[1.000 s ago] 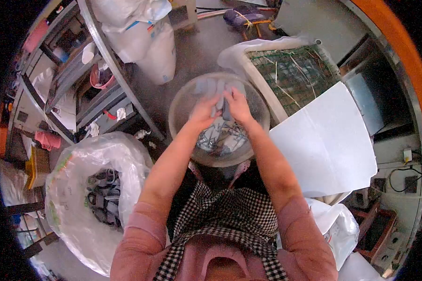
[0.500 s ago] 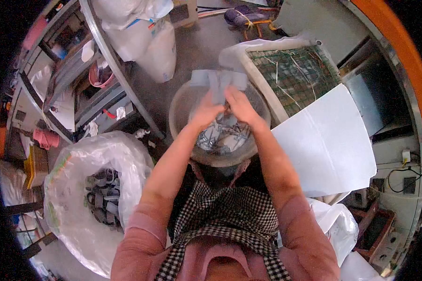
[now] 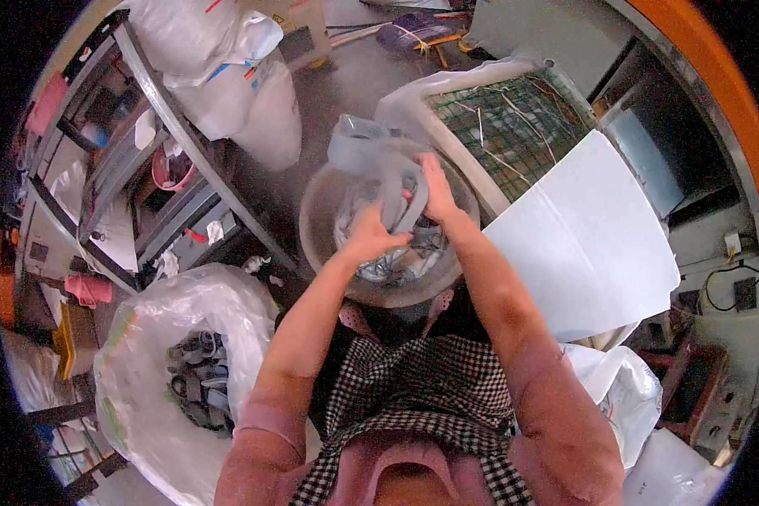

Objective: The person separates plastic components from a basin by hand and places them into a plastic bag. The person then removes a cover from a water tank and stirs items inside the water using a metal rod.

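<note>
A round tub [image 3: 312, 221] stands between the feet, with thin grey pieces and white scraps inside. Above it, a smooth grey part [image 3: 358, 150] with looped strips is held between both hands; it is blurred by motion. My left hand [image 3: 374, 234] grips its lower left side, thumb pointing right. My right hand [image 3: 435, 187] is closed round its right side, fingertips up. What the fingers hold underneath is partly hidden.
At the left stand a clear plastic bag [image 3: 135, 371] with dark grey pieces and a metal rack [image 3: 177, 126]. To the right are a white sheet [image 3: 586, 244] and a green-mesh frame [image 3: 514, 126]. White sacks [image 3: 266, 118] lie at the back.
The grey part has turned and tilted, its wide end now at the upper left. My left hand has moved lower, and the whole view has shifted slightly.
</note>
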`<action>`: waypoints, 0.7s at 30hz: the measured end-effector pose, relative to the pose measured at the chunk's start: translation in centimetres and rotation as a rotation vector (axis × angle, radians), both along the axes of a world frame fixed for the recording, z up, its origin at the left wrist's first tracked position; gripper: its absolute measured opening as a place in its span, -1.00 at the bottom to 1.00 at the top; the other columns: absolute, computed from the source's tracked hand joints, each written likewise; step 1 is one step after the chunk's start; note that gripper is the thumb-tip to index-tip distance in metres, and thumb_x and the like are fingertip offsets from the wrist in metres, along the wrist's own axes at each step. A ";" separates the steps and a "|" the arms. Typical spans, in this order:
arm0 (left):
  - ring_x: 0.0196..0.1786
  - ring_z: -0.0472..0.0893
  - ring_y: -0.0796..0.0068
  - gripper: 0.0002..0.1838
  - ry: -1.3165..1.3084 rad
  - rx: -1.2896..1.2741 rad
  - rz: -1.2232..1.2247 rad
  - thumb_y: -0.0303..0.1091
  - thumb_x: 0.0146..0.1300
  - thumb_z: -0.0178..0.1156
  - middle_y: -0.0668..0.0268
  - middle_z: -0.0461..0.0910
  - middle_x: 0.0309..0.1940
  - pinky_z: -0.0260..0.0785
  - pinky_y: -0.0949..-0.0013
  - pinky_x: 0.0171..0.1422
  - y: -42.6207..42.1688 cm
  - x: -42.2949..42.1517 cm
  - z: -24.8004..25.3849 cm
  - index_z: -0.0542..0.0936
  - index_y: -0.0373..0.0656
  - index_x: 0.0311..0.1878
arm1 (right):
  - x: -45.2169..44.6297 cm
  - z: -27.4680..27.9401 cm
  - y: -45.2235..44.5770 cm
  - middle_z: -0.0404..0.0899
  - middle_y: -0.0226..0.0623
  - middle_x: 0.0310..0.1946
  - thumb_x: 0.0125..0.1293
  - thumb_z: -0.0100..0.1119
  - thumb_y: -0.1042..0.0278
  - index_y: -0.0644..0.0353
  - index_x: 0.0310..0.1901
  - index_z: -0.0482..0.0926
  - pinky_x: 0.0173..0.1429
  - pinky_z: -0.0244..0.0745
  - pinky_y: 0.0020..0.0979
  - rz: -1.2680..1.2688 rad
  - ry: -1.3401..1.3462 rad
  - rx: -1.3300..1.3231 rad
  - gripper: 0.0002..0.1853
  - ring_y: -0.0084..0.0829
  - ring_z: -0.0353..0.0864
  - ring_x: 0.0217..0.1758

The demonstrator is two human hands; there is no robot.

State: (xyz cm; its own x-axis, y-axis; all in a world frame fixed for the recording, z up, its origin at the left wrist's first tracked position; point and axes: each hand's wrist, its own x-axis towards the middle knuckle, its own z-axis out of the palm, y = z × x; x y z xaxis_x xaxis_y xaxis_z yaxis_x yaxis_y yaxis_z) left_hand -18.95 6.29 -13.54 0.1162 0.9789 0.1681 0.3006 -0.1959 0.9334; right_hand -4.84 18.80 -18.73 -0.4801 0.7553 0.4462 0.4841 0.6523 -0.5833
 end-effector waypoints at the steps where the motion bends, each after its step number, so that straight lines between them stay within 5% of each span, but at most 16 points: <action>1: -0.01 0.46 0.43 -0.32 0.003 0.001 -0.003 -0.43 -0.21 0.40 0.28 0.49 -0.06 0.25 0.36 0.15 0.1 -0.1 -0.1 0.39 -0.17 0.09 | 0.0 0.8 -0.4 0.32 -0.12 -0.03 -0.25 0.44 0.19 0.19 0.04 0.29 0.14 0.22 -0.09 -0.001 0.039 0.074 -0.24 -0.04 0.28 0.14; 4: -0.03 0.47 0.46 -0.38 -0.018 -0.195 -0.033 -0.39 -0.22 0.46 0.34 0.51 -0.12 0.26 0.36 0.14 0.6 -0.6 -0.9 0.43 -0.23 -0.01 | 0.6 1.6 0.0 0.32 -0.14 -0.01 -0.27 0.45 0.12 0.19 0.04 0.32 0.13 0.17 -0.15 0.069 0.032 0.087 -0.22 -0.08 0.26 0.14; 9: -0.08 0.45 0.53 -0.44 -0.151 -0.138 -0.106 -0.42 -0.21 0.45 0.37 0.51 -0.17 0.27 0.37 0.09 0.7 -1.2 -1.7 0.45 -0.20 -0.07 | 0.6 0.9 1.0 0.40 -0.15 -0.09 -0.29 0.45 0.08 0.17 0.00 0.36 0.08 0.17 -0.19 0.125 0.104 0.253 -0.25 -0.10 0.34 0.06; 14: -0.11 0.44 0.56 -0.46 -0.002 -0.148 -0.132 -0.45 -0.20 0.44 0.40 0.50 -0.22 0.28 0.41 0.06 0.9 -1.7 -2.1 0.44 -0.18 -0.07 | 0.6 1.9 0.0 0.46 -0.15 -0.18 -0.30 0.44 -0.03 0.18 -0.02 0.41 0.04 0.17 -0.19 0.122 -0.058 0.010 -0.24 -0.10 0.39 -0.03; 17: -0.15 0.45 0.57 -0.47 0.029 -0.198 -0.094 -0.47 -0.21 0.43 0.44 0.49 -0.26 0.30 0.42 0.02 1.4 -2.1 -3.6 0.45 -0.17 -0.08 | 0.0 -1.3 1.0 0.46 -0.10 -0.19 -0.28 0.44 -0.02 0.17 0.01 0.40 0.02 0.18 -0.16 0.182 0.061 -0.006 -0.23 -0.08 0.40 -0.04; 18: -0.17 0.45 0.58 -0.48 -0.012 -0.194 -0.109 -0.48 -0.21 0.43 0.44 0.50 -0.28 0.31 0.42 -0.01 1.5 -2.1 -3.9 0.45 -0.17 -0.10 | -0.1 -1.6 0.3 0.51 -0.04 -0.32 -0.27 0.41 0.11 0.19 -0.13 0.51 -0.10 0.34 -0.17 0.127 0.184 -0.027 -0.41 0.01 0.45 -0.20; 21: -0.21 0.47 0.59 -0.51 -0.052 -0.202 -0.118 -0.50 -0.21 0.42 0.44 0.50 -0.30 0.33 0.44 -0.06 1.5 -1.9 -4.5 0.45 -0.17 -0.14 | -0.1 -2.2 1.2 0.53 -0.02 -0.35 -0.25 0.40 0.10 0.19 -0.10 0.50 -0.15 0.38 -0.13 0.188 0.047 -0.041 -0.40 0.06 0.46 -0.26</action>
State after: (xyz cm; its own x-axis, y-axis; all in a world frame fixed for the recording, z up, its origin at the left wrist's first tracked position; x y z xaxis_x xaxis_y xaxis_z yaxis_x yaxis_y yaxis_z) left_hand -20.81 7.77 -18.08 0.2281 0.9734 -0.0209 0.2370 -0.0347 0.9709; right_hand -4.91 19.96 -20.95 -0.5939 0.6723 0.4419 0.3272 0.7037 -0.6307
